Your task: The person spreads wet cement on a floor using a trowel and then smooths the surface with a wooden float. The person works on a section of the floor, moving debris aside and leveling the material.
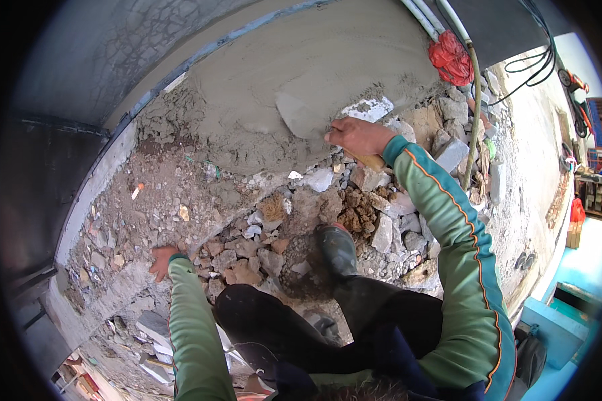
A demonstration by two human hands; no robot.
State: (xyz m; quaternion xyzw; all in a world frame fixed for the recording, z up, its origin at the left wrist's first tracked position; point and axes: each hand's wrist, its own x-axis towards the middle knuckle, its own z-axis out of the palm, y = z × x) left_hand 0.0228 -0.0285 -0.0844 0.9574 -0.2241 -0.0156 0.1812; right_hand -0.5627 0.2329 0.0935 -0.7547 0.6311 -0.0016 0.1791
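Note:
My right hand is closed round a trowel. Its flat grey blade lies on the wet grey mortar, and the end of a wooden handle shows below my palm. Just beyond the hand, a white flat piece smeared with mortar lies at the mortar's edge. My left hand rests on the dirt and rubble at the left, its fingers stretched out and holding nothing. One rubber boot stands among broken stones between my arms.
A metal-edged wall bounds the mortar on the left. Pipes, a red plastic bag and black cables are at the upper right. Broken rocks line the right side. A blue box stands at the lower right.

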